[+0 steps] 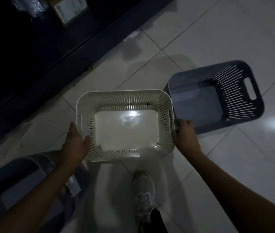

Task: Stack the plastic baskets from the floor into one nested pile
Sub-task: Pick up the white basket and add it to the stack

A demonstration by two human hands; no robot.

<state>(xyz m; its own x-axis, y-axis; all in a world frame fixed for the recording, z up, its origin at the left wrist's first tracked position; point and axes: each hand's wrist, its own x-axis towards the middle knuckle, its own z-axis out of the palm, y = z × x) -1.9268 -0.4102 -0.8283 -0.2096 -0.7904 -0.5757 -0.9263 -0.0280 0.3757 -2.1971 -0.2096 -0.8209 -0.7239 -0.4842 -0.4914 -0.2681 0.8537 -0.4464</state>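
White slotted plastic basket (125, 125) sits centre frame, mouth up, empty, over the pale tiled floor (234, 39). Can't tell whether it rests on the tiles or is lifted clear.

Left hand (76, 142) clamps its left short wall: thumb inside over the rim, fingers hidden on the outside. Right hand (184, 132) is closed on the right short wall at the near right corner, fingers curled over the rim.

Grey-blue basket (234, 91), same slotted type with a handle cut-out in its far right wall, just right of the white one and tipped toward camera. Its left rim overlaps the white basket's right rim in view; contact unclear.

Second grey-blue basket (37, 165) near left, mostly hidden under the left forearm, dim and blurred.

Light-coloured shoe (143, 190) on the tiles near centre, below the white basket.

Dark shelving unit (32, 47) runs along the far left, with a pale box (69, 9) on it.
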